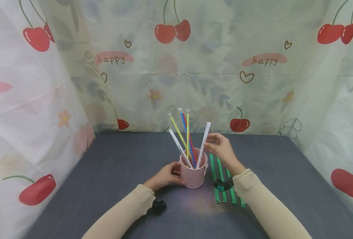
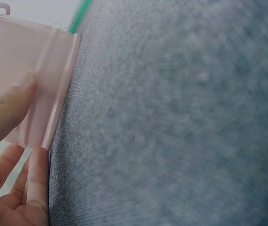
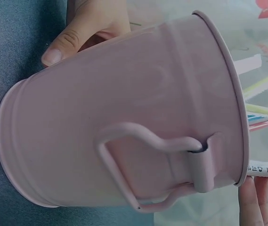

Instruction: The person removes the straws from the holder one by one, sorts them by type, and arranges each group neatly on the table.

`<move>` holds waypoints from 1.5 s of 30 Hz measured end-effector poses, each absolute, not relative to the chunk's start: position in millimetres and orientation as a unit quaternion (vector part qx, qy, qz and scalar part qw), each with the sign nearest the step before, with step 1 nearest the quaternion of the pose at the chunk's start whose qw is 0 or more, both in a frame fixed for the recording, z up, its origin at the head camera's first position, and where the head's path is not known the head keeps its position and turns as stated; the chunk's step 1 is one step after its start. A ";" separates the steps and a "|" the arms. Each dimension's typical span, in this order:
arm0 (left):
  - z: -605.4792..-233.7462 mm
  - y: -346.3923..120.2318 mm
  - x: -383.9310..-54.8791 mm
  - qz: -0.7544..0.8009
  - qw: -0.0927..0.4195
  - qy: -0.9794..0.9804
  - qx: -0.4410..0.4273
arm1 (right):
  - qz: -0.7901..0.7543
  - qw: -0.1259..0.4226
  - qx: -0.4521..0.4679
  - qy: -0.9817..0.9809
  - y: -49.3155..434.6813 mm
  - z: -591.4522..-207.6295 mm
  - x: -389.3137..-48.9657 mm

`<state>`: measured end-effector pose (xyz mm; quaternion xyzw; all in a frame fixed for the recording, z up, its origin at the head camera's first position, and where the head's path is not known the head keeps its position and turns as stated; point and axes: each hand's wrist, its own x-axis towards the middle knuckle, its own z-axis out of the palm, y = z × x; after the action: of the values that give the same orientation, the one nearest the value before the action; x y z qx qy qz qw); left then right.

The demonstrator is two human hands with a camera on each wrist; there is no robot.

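A pink metal bucket (image 1: 192,179) stands upright on the dark table. My left hand (image 1: 166,174) grips it low on its left side; in the left wrist view the thumb (image 2: 16,103) lies along the wall and the fingertips curl round the other side. At the bucket's right rim, my right hand (image 1: 221,151) pinches a white wrapped straw (image 1: 207,128) whose lower end is inside the bucket. Another white straw (image 1: 176,139) leans left in it, among yellow, blue and red straws (image 1: 187,126) in clear sleeves. A folding side handle (image 3: 117,172) hangs on the bucket's wall.
Several green wrapped straws (image 1: 214,179) lie side by side on the table right of the bucket, partly under my right wrist. A dark table (image 1: 119,159) extends around them. Cherry-print curtains (image 1: 200,66) enclose the back and both sides.
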<state>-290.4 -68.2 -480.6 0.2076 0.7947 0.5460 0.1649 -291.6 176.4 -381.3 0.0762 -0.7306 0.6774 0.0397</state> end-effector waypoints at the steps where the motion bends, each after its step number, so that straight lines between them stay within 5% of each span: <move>1: -481.0 -68.1 -290.7 0.546 0.164 0.794 0.209 | 0.676 0.041 0.076 -0.732 176.7 -381.0 -291.5; 45: -481.3 -66.4 -289.7 0.547 0.153 0.796 0.208 | 0.681 0.053 0.074 -0.727 182.3 -369.1 -291.4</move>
<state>-289.7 -66.4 -481.3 0.2078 0.7964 0.5469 0.1533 -291.4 182.3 -369.1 0.0742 -0.7266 0.6810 0.0530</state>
